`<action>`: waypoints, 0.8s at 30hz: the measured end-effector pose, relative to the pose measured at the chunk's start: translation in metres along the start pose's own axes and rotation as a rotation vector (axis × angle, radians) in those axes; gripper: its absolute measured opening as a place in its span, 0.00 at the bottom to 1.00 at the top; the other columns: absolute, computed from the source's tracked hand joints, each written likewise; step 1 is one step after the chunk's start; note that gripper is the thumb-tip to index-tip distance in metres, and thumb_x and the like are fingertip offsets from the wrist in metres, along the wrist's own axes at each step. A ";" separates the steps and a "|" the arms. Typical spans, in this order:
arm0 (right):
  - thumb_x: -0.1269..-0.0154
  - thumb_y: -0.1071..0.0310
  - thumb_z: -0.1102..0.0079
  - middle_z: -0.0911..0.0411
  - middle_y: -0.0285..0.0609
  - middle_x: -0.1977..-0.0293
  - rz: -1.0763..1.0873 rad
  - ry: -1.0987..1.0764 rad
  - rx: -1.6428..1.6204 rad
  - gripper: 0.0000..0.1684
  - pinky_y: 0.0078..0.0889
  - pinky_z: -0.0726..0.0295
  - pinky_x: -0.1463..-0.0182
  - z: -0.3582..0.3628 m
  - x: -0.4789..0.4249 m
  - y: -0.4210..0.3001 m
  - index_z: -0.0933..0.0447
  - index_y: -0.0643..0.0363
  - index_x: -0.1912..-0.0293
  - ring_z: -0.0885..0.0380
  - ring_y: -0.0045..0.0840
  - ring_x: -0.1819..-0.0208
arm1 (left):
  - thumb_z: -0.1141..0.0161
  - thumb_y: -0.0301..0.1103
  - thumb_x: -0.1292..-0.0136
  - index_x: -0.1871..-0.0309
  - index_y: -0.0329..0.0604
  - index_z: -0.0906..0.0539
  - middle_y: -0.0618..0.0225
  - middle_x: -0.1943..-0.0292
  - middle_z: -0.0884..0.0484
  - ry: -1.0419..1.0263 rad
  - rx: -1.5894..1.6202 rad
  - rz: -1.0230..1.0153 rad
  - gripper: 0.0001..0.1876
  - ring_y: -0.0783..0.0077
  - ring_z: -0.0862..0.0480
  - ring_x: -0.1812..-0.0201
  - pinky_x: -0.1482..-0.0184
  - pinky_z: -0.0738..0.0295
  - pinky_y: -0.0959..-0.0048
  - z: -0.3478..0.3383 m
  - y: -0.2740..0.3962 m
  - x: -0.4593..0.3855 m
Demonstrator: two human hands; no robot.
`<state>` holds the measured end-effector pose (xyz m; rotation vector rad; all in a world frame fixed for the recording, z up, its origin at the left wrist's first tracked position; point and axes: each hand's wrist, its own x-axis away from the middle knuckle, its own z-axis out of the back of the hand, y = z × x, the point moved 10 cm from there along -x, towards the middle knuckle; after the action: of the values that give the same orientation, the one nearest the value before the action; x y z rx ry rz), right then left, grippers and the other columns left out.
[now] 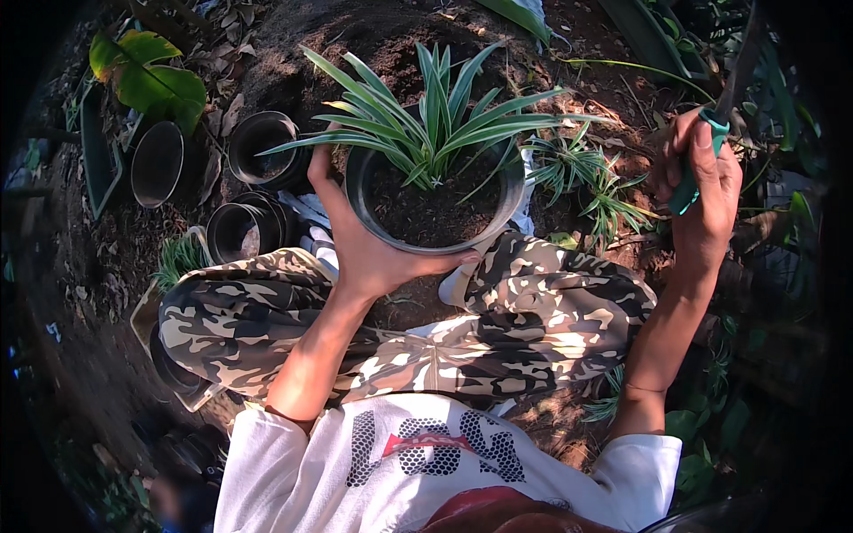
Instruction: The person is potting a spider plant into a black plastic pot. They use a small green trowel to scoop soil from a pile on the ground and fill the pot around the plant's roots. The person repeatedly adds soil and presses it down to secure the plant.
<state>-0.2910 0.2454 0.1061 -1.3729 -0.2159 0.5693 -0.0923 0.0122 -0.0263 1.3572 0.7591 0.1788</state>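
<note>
A spider plant point(426, 133) with white-edged leaves stands in a round black plastic pot point(363, 200) part-filled with dark soil point(433, 216). My left hand point(366, 246) grips this pot from its left and near side, the thumb stretched along the lower rim. My right hand point(706, 166) is raised off to the right, its fingers wrapped around the green handle of a tool with a dark metal blade point(740, 66), likely a trowel or knife. The blade points up and away from me, apart from the pot. Its tip runs out at the picture's edge.
Several black pots point(263, 143) stand left of the held pot; another pot point(158, 163) lies farther left. Small spider plants point(593, 173) lie on the soil between the pot and my right hand. A loose soil mound point(286, 60) rises beyond. Green troughs point(100, 146) flank both sides.
</note>
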 end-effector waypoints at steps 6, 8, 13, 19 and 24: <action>0.32 0.58 0.29 0.20 0.43 0.48 -0.055 -0.249 0.313 0.31 0.23 0.25 0.45 -0.015 0.027 -0.026 0.23 0.70 0.39 0.22 0.22 0.48 | 0.07 0.44 0.69 0.23 0.39 0.66 0.44 0.31 0.35 0.033 0.038 0.029 0.82 0.50 0.23 0.32 0.25 0.32 0.52 0.005 0.000 -0.004; 0.36 0.61 0.28 0.18 0.44 0.53 0.122 -0.266 0.502 0.27 0.24 0.24 0.48 -0.019 0.024 -0.036 0.20 0.70 0.43 0.21 0.24 0.53 | 0.07 0.44 0.69 0.23 0.40 0.66 0.44 0.31 0.35 0.024 -0.012 0.009 0.81 0.50 0.24 0.32 0.25 0.32 0.53 0.004 0.000 -0.004; 0.54 0.73 0.20 0.14 0.49 0.62 0.350 -0.318 0.580 0.25 0.28 0.19 0.51 -0.031 0.021 -0.062 0.14 0.69 0.53 0.15 0.31 0.57 | 0.07 0.44 0.69 0.24 0.41 0.65 0.44 0.31 0.35 -0.010 -0.051 -0.050 0.80 0.51 0.24 0.32 0.26 0.31 0.53 -0.001 0.010 -0.005; 0.55 0.72 0.15 0.16 0.50 0.60 0.328 -0.160 0.138 0.29 0.34 0.13 0.52 -0.008 0.022 -0.053 0.19 0.66 0.53 0.14 0.32 0.58 | 0.07 0.47 0.71 0.21 0.47 0.70 0.45 0.30 0.36 -0.056 -0.009 -0.045 0.85 0.51 0.26 0.30 0.25 0.30 0.48 -0.010 0.006 0.001; 0.43 0.69 0.22 0.19 0.54 0.58 0.295 -0.072 -0.018 0.23 0.28 0.11 0.67 -0.011 0.023 -0.052 0.22 0.69 0.52 0.16 0.30 0.62 | 0.07 0.46 0.69 0.21 0.44 0.69 0.42 0.29 0.35 -0.102 -0.045 -0.123 0.84 0.51 0.24 0.31 0.27 0.28 0.50 -0.014 0.015 0.002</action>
<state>-0.2529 0.2431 0.1500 -1.4125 -0.0761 0.8650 -0.0941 0.0286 -0.0135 1.2631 0.7459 0.0293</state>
